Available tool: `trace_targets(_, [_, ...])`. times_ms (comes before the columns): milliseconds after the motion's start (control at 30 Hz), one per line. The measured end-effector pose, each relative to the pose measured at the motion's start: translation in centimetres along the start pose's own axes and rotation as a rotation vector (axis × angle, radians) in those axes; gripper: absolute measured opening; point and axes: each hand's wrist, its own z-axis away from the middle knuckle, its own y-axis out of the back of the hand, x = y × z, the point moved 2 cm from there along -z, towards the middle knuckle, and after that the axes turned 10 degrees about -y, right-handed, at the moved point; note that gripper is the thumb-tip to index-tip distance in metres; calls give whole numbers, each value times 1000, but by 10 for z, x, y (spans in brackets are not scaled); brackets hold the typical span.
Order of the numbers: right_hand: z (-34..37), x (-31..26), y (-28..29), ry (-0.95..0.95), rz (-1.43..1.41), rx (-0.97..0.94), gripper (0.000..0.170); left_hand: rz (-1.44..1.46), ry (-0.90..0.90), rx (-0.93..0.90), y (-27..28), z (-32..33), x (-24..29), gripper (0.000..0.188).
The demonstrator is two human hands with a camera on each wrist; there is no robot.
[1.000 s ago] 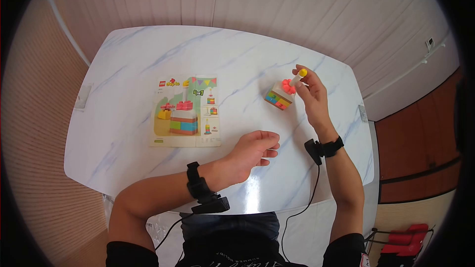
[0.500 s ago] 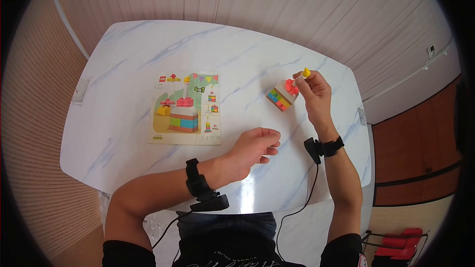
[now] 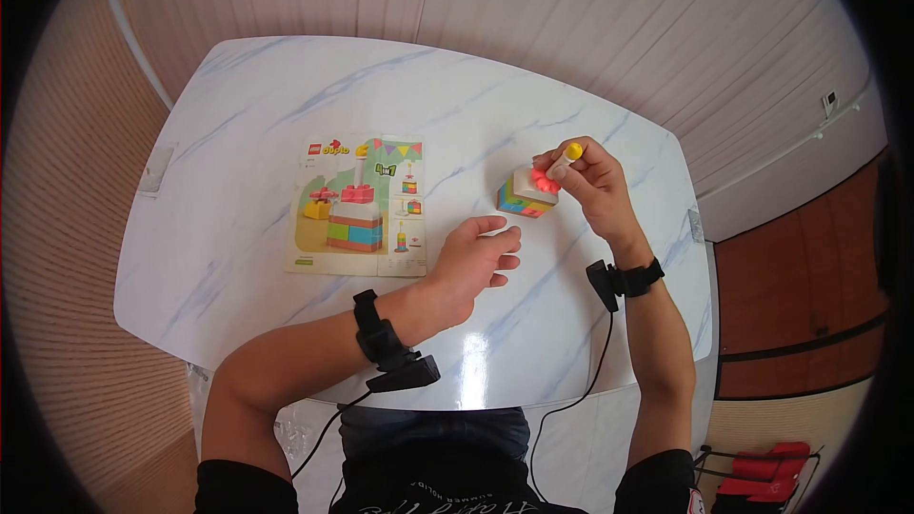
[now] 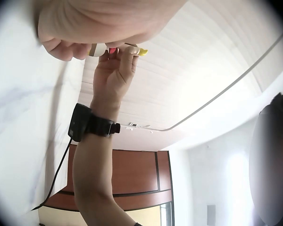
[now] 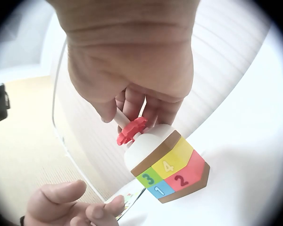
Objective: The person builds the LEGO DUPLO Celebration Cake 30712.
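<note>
My right hand [image 3: 600, 188] pinches the white stick of a toy candle with a yellow flame tip [image 3: 573, 150]. The candle rises from a red flower-shaped piece [image 5: 132, 130] on top of a toy-brick cake [image 5: 172, 165]. White icing caps the cake, above brown layers and coloured bricks numbered 1 to 4. In the right wrist view the cake hangs tilted below my right fingers. My left hand [image 3: 471, 266] is held low and to the left of the cake, fingers loosely bent with nothing in them. In the left wrist view it covers most of the cake.
A LEGO Duplo instruction booklet [image 3: 357, 209] lies on the white marbled table [image 3: 219, 257], left of my left hand. Both wrists wear strapped black cameras with cables; the right one's cable [image 3: 602, 362] trails over the table's near edge.
My left hand has moved up toward the cake, its fingers spreading a little. My right hand has brought the cake slightly left and toward me, turning it, with the candle still in its grip.
</note>
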Motion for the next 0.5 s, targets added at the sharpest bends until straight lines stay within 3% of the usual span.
trace_targets(233, [-1,3,-2,-7,-45,21,12,13,-60,64,-2,7,9,74])
trace_targets(300, [-2,4,-2,-3,-50,19,12,-42,-159,-46,-1,7,11,82])
trace_targets(500, [-1,6,-4,14,-54,36,11,-90,-88,-186,4,-1,9,78])
